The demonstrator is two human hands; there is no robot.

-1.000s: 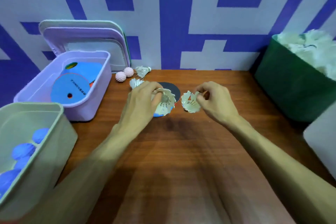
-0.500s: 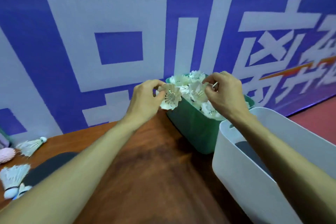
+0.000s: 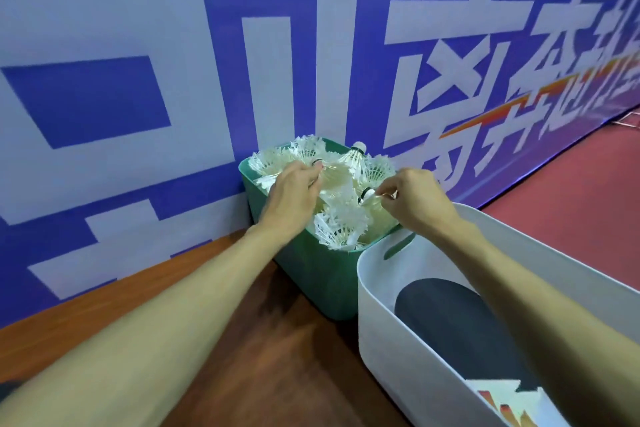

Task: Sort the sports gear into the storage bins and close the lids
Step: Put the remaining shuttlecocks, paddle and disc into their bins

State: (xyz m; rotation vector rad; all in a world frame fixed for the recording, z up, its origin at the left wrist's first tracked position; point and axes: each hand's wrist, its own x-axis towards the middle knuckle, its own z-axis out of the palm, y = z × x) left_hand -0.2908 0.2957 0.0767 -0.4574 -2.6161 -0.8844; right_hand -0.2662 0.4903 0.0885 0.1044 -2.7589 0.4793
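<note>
white feather shuttlecocks [image 3: 341, 229] are heaped above the rim of a green rectangular plastic bin [image 3: 311, 284], which is set at twelve o'clock on the brown wooden table [image 3: 277, 357], close against a blue banner with large pale lettering [image 3: 121, 97].

the left hand [image 3: 294, 198] is held over the bin's nine o'clock side. its fingers are curled and a yellowish feather shuttlecock [image 3: 336, 180] is pinched at the cork end between the fingertips, the skirt lying on top of the heap.

the right hand [image 3: 415, 201] is held over the bin's three o'clock side. a second shuttlecock [image 3: 372, 215] is pinched by its black-banded cork between thumb and forefinger, the feathers pointing down into the pile. whether this one already rests on the others cannot be told.

both held shuttlecocks are just beside each other at the middle of the heap, and another one with a black-banded cork stands upright at the bin's twelve o'clock edge.

a white rounded plastic bin [image 3: 398, 374] is placed at four o'clock, touching or just beside the green one. a dark grey oval paddle face [image 3: 450, 315] is seen inside it, with a printed card [image 3: 512, 402] lying at the bottom.

a red floor [image 3: 571, 204] is visible at three o'clock, beyond the table.
</note>
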